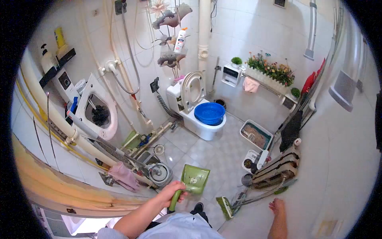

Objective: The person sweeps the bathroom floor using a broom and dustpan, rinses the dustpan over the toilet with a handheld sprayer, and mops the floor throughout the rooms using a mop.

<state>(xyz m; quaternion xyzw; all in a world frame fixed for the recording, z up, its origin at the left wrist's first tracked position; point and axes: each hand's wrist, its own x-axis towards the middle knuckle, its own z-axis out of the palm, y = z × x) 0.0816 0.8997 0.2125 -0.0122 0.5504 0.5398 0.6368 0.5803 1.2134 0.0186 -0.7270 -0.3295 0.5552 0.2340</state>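
Note:
My left hand (pixel 172 194) is closed around the green handle of a dustpan (pixel 195 178), whose pan is tilted over the tiled floor with a few small bits on it. My right hand (pixel 277 205) is at the lower right, fingers loosely curled and apart, with nothing visible in them. Just above it runs the stick of a broom (pixel 225 208) with green bristles, which lies slanted beside a beige slatted rack (pixel 276 171). The hand looks apart from the stick.
A blue basin (pixel 209 114) sits on the white toilet (pixel 207 133). A litter tray (pixel 256 134) and a white feeder (pixel 254 159) stand along the right wall. A round grey-lidded bin (pixel 160 174) and pipes (pixel 151 139) are on the left, below a washbasin (pixel 113 127).

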